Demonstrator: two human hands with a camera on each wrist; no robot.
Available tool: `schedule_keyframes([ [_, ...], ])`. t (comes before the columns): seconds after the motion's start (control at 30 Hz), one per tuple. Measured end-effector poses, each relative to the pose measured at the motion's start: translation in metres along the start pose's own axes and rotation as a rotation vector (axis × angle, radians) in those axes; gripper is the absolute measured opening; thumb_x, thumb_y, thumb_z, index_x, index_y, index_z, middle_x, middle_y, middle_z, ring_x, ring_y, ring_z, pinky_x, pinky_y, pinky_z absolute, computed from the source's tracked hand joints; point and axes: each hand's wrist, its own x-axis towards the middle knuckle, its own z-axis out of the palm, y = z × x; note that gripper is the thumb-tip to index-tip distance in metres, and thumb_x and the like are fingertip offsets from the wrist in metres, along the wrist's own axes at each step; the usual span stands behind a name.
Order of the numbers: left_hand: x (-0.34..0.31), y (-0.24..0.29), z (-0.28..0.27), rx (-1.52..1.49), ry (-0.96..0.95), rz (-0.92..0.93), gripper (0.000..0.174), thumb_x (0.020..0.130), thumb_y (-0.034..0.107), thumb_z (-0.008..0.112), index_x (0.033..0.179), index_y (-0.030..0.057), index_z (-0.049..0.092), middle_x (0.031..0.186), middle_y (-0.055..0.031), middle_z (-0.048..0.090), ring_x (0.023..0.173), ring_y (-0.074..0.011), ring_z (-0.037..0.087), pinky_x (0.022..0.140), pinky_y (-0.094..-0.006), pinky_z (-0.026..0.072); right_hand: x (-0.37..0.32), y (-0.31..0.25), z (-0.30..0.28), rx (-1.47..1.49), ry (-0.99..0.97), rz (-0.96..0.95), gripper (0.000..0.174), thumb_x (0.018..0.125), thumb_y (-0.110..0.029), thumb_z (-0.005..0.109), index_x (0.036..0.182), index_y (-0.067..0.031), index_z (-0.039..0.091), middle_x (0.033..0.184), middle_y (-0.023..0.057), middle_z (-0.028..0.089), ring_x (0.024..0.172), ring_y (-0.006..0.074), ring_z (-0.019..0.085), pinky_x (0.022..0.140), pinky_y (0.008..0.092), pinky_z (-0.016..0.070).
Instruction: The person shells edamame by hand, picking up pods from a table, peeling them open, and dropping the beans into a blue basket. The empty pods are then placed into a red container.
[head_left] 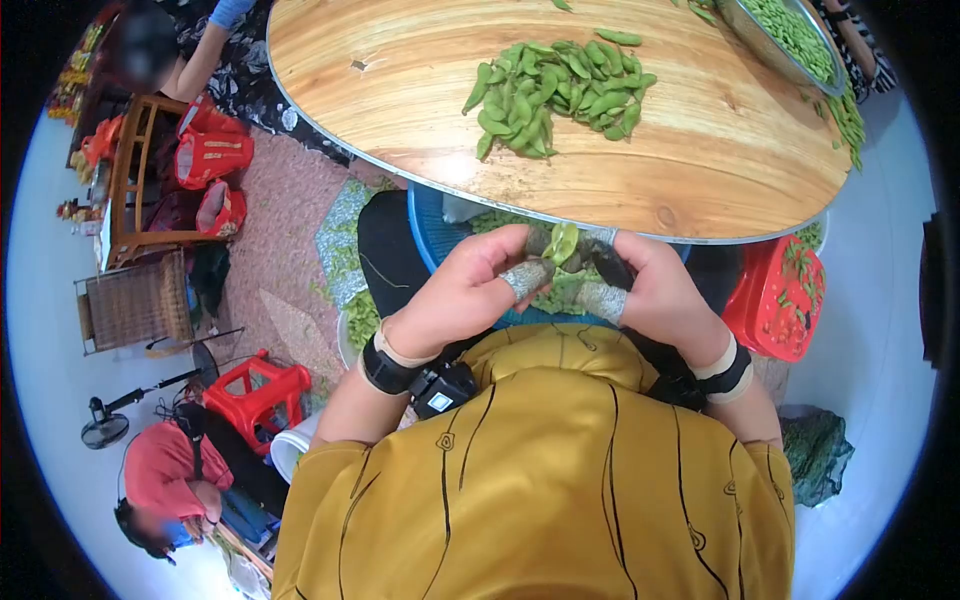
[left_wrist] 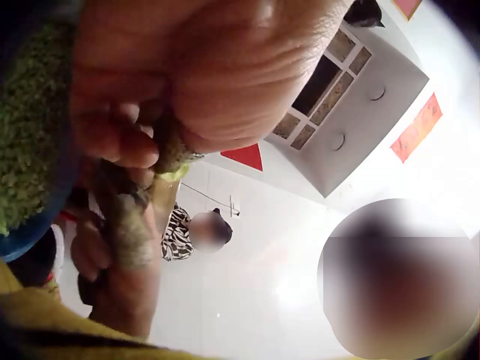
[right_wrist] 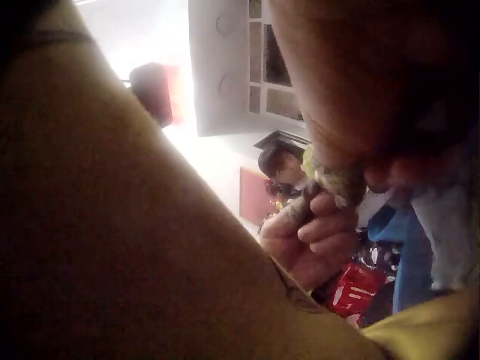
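Note:
A green pod point(head_left: 562, 244) is pinched between both hands just off the table's near edge, in the head view. The left hand point(head_left: 468, 287) grips it from the left, with grey wrapping on its fingers. From the other side the right hand point(head_left: 655, 290) holds it, its fingers wrapped too, a dark covering on one. In the left wrist view the left hand point(left_wrist: 202, 75) hides most of the pod point(left_wrist: 176, 174). The right wrist view shows the pod point(right_wrist: 309, 161) between the fingertips. Loose green pods point(head_left: 560, 92) lie heaped on the table.
The wooden table point(head_left: 400, 110) has a metal bowl point(head_left: 828, 80) of shelled beans at its far right. Below its near edge sits a blue basin point(head_left: 425, 225). A red container point(head_left: 775, 325) stands right, a red stool point(head_left: 258, 395) left. Other people are around.

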Motion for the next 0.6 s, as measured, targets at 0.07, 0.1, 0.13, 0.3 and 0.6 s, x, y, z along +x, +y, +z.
schedule_keyframes([
  [0.07,0.002,-0.003,0.001,0.067,0.039,0.029,0.016,0.093,0.011,0.052,0.104,0.0012,0.058,0.079,0.0014,0.054,0.067,-0.0060,0.048,0.059,-0.0199,0.0387,0.002,-0.012,-0.006,0.156,-0.039,0.223,0.030,0.083,-0.017,0.070,0.107,-0.0008,0.062,0.092,0.0029,0.064,0.086,0.0070,0.055,0.075,0.0254,0.0473],
  [0.1,0.002,-0.003,0.000,0.268,0.074,0.073,0.015,0.091,0.010,0.053,0.102,0.0013,0.058,0.078,0.0016,0.054,0.068,-0.0059,0.048,0.060,-0.0206,0.0396,0.002,-0.012,-0.003,0.155,-0.036,0.223,0.030,0.083,-0.017,0.070,0.107,-0.0008,0.062,0.092,0.0029,0.064,0.086,0.0070,0.055,0.075,0.0254,0.0473],
  [0.13,0.002,-0.003,-0.001,0.469,0.112,0.120,0.014,0.090,0.009,0.053,0.101,0.0014,0.059,0.078,0.0018,0.055,0.068,-0.0057,0.049,0.060,-0.0212,0.0405,0.002,-0.012,0.000,0.246,0.009,0.199,0.029,0.083,-0.017,0.069,0.107,-0.0014,0.062,0.088,0.0016,0.063,0.080,0.0066,0.056,0.070,0.0239,0.0472],
  [0.3,0.008,0.005,0.001,0.929,0.160,0.456,0.012,0.089,0.005,0.052,0.098,0.0017,0.060,0.076,0.0026,0.055,0.064,-0.0054,0.049,0.057,-0.0208,0.0408,0.001,-0.006,-0.001,0.319,0.070,0.233,0.021,0.087,-0.015,0.064,0.105,-0.0045,0.063,0.068,-0.0050,0.056,0.052,0.0012,0.046,0.046,0.0178,0.0371],
  [0.6,0.018,0.001,0.010,-0.785,-0.313,-0.084,0.034,0.093,0.030,0.057,0.111,0.0023,0.052,0.059,0.0022,0.044,0.043,-0.0061,0.035,0.045,-0.0217,0.0288,0.007,-0.023,-0.016,0.477,-0.016,0.031,0.012,0.090,-0.012,0.059,0.098,-0.0044,0.062,0.069,-0.0047,0.055,0.054,0.0020,0.045,0.048,0.0189,0.0356],
])
